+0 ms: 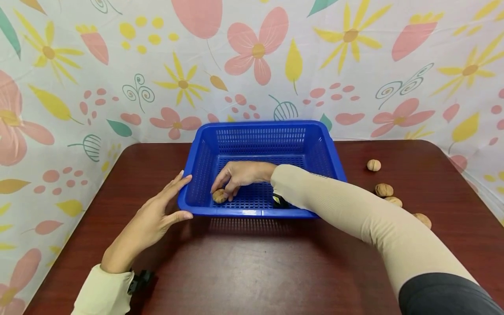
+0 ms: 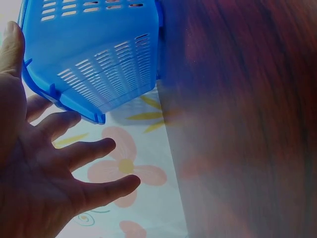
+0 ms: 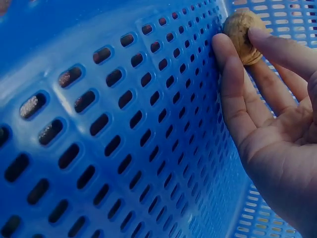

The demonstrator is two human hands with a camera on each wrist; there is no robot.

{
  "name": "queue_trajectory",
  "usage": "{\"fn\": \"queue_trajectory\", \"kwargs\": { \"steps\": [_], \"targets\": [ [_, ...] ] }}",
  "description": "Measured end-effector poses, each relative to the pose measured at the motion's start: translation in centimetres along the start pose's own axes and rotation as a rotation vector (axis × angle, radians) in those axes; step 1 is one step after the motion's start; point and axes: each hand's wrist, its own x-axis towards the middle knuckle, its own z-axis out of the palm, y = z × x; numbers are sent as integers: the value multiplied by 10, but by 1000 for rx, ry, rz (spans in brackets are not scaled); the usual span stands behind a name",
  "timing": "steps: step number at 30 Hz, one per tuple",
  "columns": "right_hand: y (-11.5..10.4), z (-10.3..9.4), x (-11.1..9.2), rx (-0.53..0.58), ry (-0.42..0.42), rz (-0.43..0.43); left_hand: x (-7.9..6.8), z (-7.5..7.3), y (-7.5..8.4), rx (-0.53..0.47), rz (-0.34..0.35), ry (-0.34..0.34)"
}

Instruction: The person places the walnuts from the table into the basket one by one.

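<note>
A blue perforated plastic basket point(image 1: 252, 213) stands on the table, its long side facing me. Inside it, near the left front corner, my right hand point(image 1: 245, 173) pinches a walnut point(image 1: 219, 196) between thumb and fingers. The right wrist view shows the walnut point(image 3: 244, 35) at the fingertips, close beside the slotted wall. At the basket's left end, my left hand point(image 1: 151, 218) touches the rim with thumb and fingertips. Its fingers point(image 2: 94, 151) are spread and fairly straight in the left wrist view, several of them off the plastic.
Several walnuts lie on the dark red-brown table point(image 1: 252, 262) to the right of the basket, among them a paler one point(image 1: 373, 165) farther back and a brown one point(image 1: 383, 190). My right sleeve partly covers the nearer ones. A flower-patterned cloth point(image 1: 256, 100) hangs behind the table.
</note>
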Motion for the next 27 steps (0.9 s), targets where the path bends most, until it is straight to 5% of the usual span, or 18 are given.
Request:
{"fn": "queue_trajectory", "kwargs": {
  "steps": [13,19,27],
  "targets": [
    [-19,-16,-18,-207,33,-3,0,2,0,-16,-5,-1],
    [-41,-36,-64,-271,166,-21,2,6,-1,-43,-4,1],
    [-53,-51,-157,-347,406,-81,-1,5,-1,-63,-10,15]
  ]
}}
